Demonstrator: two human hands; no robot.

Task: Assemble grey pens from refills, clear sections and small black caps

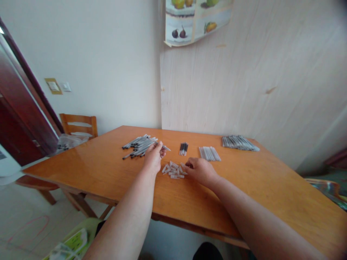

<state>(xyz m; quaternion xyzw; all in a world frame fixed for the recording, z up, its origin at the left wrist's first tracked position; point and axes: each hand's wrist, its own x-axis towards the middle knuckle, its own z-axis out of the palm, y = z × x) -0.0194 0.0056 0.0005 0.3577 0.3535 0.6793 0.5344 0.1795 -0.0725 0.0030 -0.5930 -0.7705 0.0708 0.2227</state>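
Observation:
My left hand is closed around a slim pen, its pointed end sticking out to the right past my fingers. Just behind that hand lies a loose pile of grey pens with dark ends. My right hand is lowered at the right edge of a heap of small whitish caps. Its fingers are curled together by the caps, and whatever they pinch is hidden from view.
A short row of dark refills lies mid-table, with a row of translucent tubes to its right. Farther right is a stack of packed pens. The wooden table meets a wall. A chair stands at the left.

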